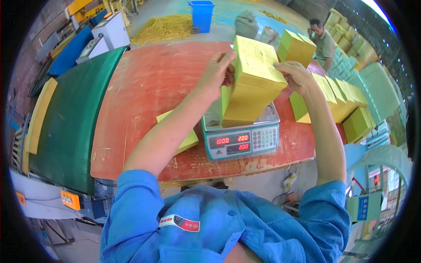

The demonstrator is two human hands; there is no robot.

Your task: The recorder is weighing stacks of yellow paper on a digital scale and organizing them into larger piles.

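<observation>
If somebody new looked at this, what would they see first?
Probably the big yellow stack, held between the left hand and the right hand near the middle. Just below it, red digits glow on the scale. Beyond the red table stands a bright blue bin.

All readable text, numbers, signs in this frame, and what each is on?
Locations only, no transcription:
Scale display: three red numeric readouts, legible.
Scale keypad: key markings, too small to read.
Scale front, lower left: small logo, too small to read.
Red-and-white chest label on the blue shirt: print, small.
Blue sign on the pale green box at right: characters, too small to read.
</observation>
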